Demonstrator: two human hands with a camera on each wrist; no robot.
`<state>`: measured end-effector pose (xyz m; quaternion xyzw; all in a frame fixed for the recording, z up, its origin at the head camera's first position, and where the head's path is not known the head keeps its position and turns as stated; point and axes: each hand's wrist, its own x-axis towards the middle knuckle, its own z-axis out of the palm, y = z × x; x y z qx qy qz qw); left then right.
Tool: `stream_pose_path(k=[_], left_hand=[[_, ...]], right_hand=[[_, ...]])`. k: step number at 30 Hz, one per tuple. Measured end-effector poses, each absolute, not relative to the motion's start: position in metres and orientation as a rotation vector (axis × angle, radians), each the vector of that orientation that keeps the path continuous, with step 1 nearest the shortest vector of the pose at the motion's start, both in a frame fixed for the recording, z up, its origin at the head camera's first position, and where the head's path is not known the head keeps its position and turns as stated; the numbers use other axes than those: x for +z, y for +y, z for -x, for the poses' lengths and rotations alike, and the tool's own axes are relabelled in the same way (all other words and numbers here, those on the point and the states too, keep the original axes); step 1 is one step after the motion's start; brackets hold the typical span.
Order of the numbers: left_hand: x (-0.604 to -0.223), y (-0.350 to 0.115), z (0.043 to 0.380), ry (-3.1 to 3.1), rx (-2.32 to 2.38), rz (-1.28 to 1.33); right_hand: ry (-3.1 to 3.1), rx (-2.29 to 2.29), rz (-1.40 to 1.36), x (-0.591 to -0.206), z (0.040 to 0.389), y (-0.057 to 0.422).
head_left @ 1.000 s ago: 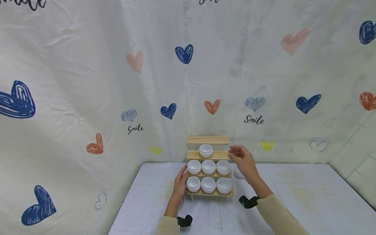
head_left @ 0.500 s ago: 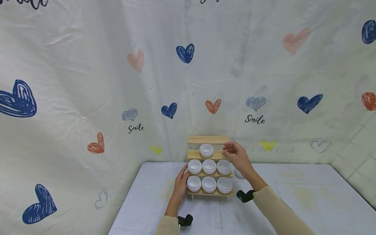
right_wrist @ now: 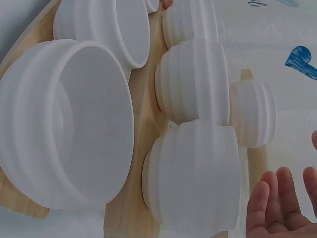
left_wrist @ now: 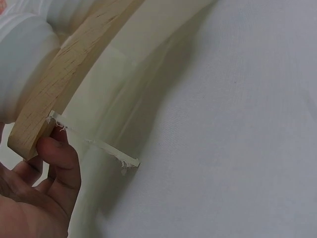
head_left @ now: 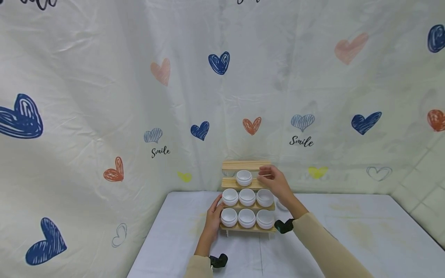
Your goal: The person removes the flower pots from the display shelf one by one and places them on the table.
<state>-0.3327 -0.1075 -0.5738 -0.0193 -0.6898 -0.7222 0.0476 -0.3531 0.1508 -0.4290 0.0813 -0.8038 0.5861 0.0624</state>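
Observation:
A tiered wooden stand (head_left: 246, 165) holds white cups in the head view. Three cups fill the lowest step, three more the step above, and a single cup (head_left: 244, 177) sits on the third. The top board is bare. My left hand (head_left: 212, 218) grips the stand's left side; in the left wrist view its fingers curl under the end of a wooden board (left_wrist: 69, 69). To the right of the single cup, my right hand (head_left: 276, 181) is over the third step, its fingers loosely extended and holding nothing. The right wrist view shows those fingers (right_wrist: 277, 203) beside the cups (right_wrist: 195, 178).
Another white cup (head_left: 282, 205) stands on the table behind the stand's right side, partly hidden by the right forearm. A white cloth covers the table (head_left: 347, 231). Just behind the stand hangs a curtain (head_left: 264, 77) printed with hearts.
My right hand has moved left, from beside the stand's right edge to over the third step, close to the single cup. The left hand keeps its grip.

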Motion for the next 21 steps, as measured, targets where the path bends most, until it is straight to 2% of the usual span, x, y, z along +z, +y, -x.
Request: stream_pose_path(k=[21], left_hand=[[-0.576,-0.107,0.332,-2.049,-2.23,0.081]], right_hand=[[-2.492,1.776,-0.278,-0.436,0.368,0.138]])
